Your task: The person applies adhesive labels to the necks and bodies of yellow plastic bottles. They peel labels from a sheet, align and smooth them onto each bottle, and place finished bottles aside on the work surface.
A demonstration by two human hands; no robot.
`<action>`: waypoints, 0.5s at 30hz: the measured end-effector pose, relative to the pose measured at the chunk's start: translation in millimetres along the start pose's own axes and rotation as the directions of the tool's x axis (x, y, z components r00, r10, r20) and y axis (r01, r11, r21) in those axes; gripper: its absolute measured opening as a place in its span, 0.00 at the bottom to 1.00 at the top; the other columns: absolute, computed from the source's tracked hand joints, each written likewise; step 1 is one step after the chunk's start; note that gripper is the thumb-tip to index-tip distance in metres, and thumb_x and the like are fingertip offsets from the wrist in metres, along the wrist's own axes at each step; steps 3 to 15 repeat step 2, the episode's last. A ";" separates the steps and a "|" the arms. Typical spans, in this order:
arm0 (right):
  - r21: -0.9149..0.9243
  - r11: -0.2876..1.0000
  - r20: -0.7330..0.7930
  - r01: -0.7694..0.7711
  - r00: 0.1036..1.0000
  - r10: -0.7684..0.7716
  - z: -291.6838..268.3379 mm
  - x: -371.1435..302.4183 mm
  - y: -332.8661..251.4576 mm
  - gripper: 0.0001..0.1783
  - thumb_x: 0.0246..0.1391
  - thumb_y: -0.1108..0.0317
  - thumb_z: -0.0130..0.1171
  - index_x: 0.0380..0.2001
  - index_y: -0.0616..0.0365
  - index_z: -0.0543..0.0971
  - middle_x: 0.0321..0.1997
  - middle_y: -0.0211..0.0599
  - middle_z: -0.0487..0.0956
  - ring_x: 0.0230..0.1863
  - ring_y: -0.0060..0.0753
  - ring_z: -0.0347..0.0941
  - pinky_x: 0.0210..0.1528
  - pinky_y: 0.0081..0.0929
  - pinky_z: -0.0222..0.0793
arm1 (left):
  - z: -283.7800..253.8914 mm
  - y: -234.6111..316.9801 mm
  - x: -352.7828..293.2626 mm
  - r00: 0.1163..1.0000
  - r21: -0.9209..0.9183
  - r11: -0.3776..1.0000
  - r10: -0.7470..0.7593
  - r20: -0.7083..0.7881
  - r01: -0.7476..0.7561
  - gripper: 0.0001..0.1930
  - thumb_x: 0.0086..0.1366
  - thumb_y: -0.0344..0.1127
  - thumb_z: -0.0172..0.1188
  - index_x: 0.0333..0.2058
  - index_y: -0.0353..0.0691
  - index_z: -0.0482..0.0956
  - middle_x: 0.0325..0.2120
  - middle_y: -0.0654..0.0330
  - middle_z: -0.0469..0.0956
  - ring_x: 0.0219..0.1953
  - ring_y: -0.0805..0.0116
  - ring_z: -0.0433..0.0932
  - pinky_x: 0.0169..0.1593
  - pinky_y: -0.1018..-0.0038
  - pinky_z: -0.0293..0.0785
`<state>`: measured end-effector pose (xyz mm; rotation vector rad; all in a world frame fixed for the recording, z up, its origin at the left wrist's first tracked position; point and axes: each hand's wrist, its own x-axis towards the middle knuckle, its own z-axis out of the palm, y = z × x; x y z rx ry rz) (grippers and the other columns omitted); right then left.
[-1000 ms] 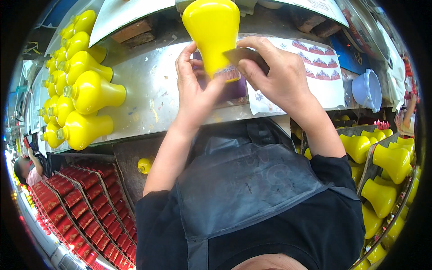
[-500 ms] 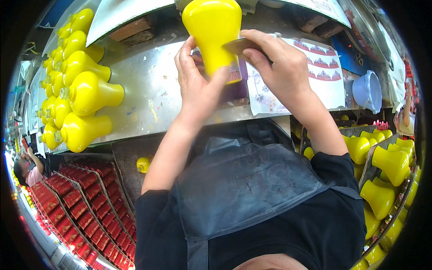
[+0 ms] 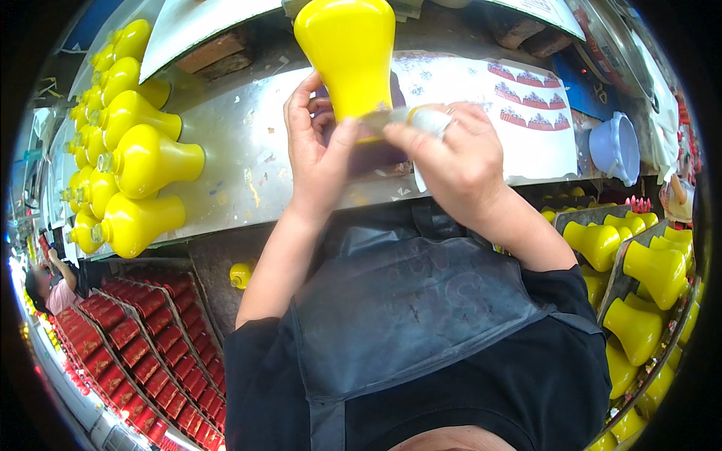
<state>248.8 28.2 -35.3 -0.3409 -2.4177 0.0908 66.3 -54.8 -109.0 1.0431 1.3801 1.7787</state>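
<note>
A glossy yellow bottle (image 3: 347,52) lies over the bench, its wide end away from me and its narrow part towards me. My left hand (image 3: 320,135) grips the narrow part, thumb on the near side and fingers curled beneath. A small printed decal (image 3: 381,107) shows near its lower end. In my right hand (image 3: 459,150) is a flat scraper (image 3: 374,120), its blade against the bottle beside the decal; something white, perhaps a wrapped handle, shows between the fingers. Under the bottle sits a dark purple support (image 3: 383,158), partly hidden.
At right lies a white decal sheet (image 3: 538,150) with red printed rows, a light-blue bucket (image 3: 614,150) beyond it. Yellow bottles (image 3: 154,160) are stacked at left. More fill racks (image 3: 654,270) at lower right; red items (image 3: 135,349) fill racks at lower left. Another person (image 3: 56,289) is far left.
My right hand has moved down and slightly left, turning the scraper so its white part shows. The bottle and my left hand have shifted slightly left.
</note>
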 end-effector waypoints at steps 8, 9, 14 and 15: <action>0.031 0.999 0.002 0.044 0.999 -0.044 4.3 0.9 -2.8 0.18 0.47 0.75 0.69 0.43 0.51 0.87 0.34 0.36 0.83 0.38 0.37 0.82 0.43 0.36 0.78 | -2.4 -0.7 0.3 0.998 0.032 0.998 0.061 0.017 -0.062 0.34 0.69 0.35 0.62 0.69 0.36 0.59 0.62 0.58 0.62 0.53 0.70 0.69 0.61 0.69 0.70; 0.031 0.999 0.002 0.044 0.999 -0.044 4.3 0.9 -2.8 0.18 0.47 0.75 0.69 0.43 0.51 0.87 0.34 0.36 0.83 0.38 0.37 0.82 0.43 0.36 0.78 | -2.4 -0.7 0.3 0.998 0.032 0.998 0.061 0.017 -0.062 0.34 0.69 0.35 0.62 0.69 0.36 0.59 0.62 0.58 0.62 0.53 0.70 0.69 0.61 0.69 0.70; 0.031 0.999 0.002 0.044 0.999 -0.044 4.3 0.9 -2.8 0.18 0.47 0.75 0.69 0.43 0.51 0.87 0.34 0.36 0.83 0.38 0.37 0.82 0.43 0.36 0.78 | -2.4 -0.7 0.3 0.998 0.032 0.998 0.061 0.017 -0.062 0.34 0.69 0.35 0.62 0.69 0.36 0.59 0.62 0.58 0.62 0.53 0.70 0.69 0.61 0.69 0.70; 0.031 0.999 0.002 0.044 0.999 -0.044 4.3 0.9 -2.8 0.18 0.47 0.75 0.69 0.43 0.51 0.87 0.34 0.36 0.83 0.38 0.37 0.82 0.43 0.36 0.78 | -2.4 -0.7 0.3 0.998 0.032 0.998 0.061 0.017 -0.062 0.34 0.69 0.35 0.62 0.69 0.36 0.59 0.62 0.58 0.62 0.53 0.70 0.69 0.61 0.69 0.70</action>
